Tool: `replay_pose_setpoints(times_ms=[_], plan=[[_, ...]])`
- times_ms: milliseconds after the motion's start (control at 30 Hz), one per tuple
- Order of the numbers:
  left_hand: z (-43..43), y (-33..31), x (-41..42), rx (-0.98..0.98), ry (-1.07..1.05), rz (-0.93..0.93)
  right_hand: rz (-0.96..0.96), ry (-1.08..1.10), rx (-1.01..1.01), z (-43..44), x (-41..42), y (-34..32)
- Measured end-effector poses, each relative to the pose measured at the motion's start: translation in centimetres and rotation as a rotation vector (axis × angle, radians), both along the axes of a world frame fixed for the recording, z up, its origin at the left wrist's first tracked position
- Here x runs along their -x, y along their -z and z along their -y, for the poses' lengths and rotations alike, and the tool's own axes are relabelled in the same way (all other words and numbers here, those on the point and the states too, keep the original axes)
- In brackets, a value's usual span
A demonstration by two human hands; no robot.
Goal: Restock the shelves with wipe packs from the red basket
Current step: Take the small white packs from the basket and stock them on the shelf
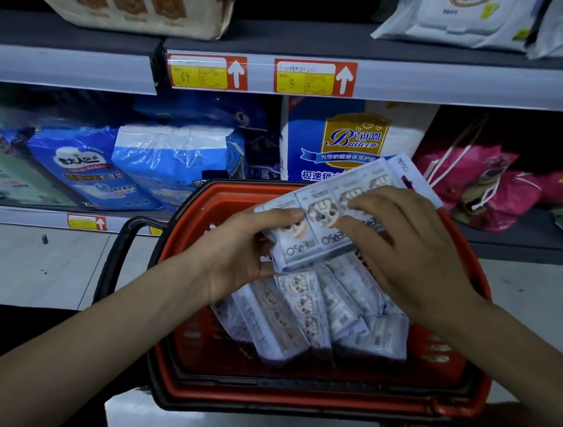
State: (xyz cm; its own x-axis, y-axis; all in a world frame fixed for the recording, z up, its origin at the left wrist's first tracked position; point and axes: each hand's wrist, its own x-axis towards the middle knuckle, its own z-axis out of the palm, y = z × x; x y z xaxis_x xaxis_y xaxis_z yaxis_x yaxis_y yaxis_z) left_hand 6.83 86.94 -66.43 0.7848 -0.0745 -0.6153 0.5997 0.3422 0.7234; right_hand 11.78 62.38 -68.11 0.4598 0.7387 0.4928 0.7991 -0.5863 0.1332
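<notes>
A red basket (294, 394) sits on the floor in front of the shelves, with several white wipe packs (302, 318) lying inside. Above the basket I hold a long white bundle of wipe packs (326, 213), tilted up to the right. My left hand (248, 244) grips its lower left end, thumb on top. My right hand (404, 245) lies over the bundle's middle, fingers curled onto its top face.
The lower shelf (518, 243) holds blue pad packs (163, 165), a blue and white Baileen pack (345, 141) and pink bags (475, 187). The upper shelf (449, 85) carries white packs (460, 19) and price tags (314, 79). The basket's black handle (113, 261) hangs left.
</notes>
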Motion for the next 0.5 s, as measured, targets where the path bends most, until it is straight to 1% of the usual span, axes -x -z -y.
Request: replay_pose_setpoints(times_ms=[67,100,167,300,400,433,467,500], plan=[[-0.2,0.3,0.0,0.003,-0.033,0.017,-0.065,0.086,0.018,-0.1,0.1,-0.2],[-0.3,0.4,0.0,0.005,-0.057,0.024,-0.125,0.142,-0.023,-0.2,0.2,-0.3],[-0.5,0.3,-0.1,0.015,-0.109,0.034,-0.294,0.252,-0.211,-0.5,0.6,-0.7],[-0.4,0.0,0.1,0.086,-0.190,0.002,-0.844,0.441,-0.688,-1.4,0.9,-2.1],[-0.4,-0.4,0.2,0.129,-0.190,0.003,-1.307,0.559,-0.934,-1.7,0.4,-2.6],[-0.3,-0.5,0.2,0.136,-0.188,0.006,-1.407,0.572,-1.006,-1.8,0.3,-2.7],[-0.2,-0.7,0.2,0.139,-0.184,0.011,-1.464,0.570,-1.072,-1.9,0.2,-2.8],[-0.1,-1.0,0.2,0.141,-0.181,0.022,-1.474,0.543,-1.137,-1.9,0.0,-2.8]])
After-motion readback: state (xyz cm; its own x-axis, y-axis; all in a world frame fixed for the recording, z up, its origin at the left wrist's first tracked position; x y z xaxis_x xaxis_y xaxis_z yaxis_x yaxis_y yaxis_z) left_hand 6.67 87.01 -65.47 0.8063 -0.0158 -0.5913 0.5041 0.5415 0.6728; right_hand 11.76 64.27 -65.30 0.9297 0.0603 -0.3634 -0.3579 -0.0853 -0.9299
